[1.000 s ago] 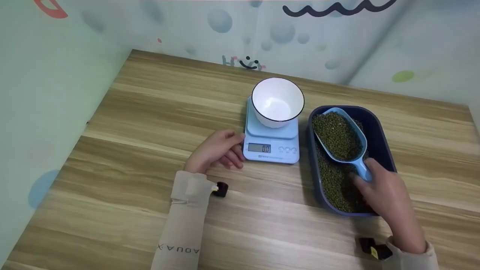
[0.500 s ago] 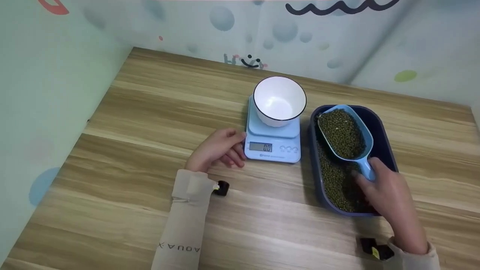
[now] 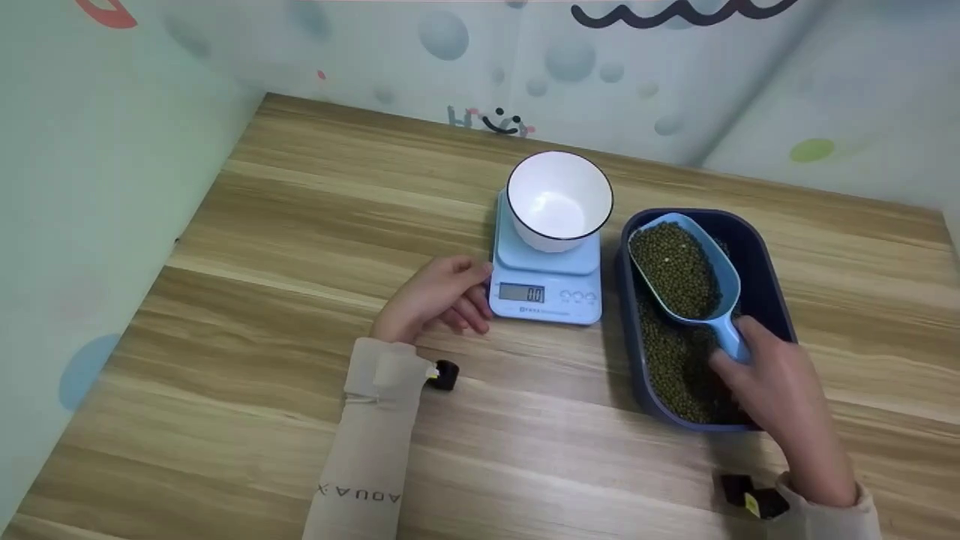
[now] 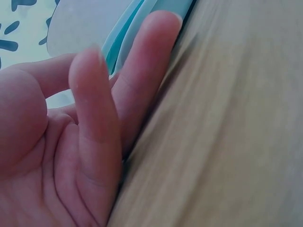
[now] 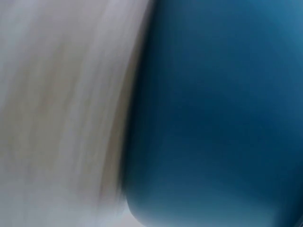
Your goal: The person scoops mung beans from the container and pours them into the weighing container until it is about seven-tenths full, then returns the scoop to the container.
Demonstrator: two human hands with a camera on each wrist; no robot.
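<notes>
In the head view my right hand [image 3: 772, 375] grips the handle of a light-blue scoop [image 3: 729, 330] over a dark-blue tub [image 3: 766, 262]. Small green beans, which look like mung beans [image 3: 675, 262], fill the scoop, and more beans [image 3: 679, 375] lie in the tub below. My left hand [image 3: 442, 292] rests on the table with loosely bent fingers, its fingertips right at the left edge of a light-blue kitchen scale [image 3: 547, 262]. The scale's display reads 0.0. On its platform stands a white bowl [image 3: 559, 199] with a dark rim. The tub's wall [image 5: 213, 118] fills much of the right wrist view, hiding that hand.
A wooden table [image 3: 300, 247] carries everything, with a patterned wall [image 3: 375, 45] along its back and a pale wall [image 3: 90, 187] at its left. The tub stands just right of the scale, a narrow gap between them.
The scoop, heaped with beans, has shifted slightly within the tub, rightward and then back left, with my right hand gripping it. My left hand, the scale and the bowl stay put.
</notes>
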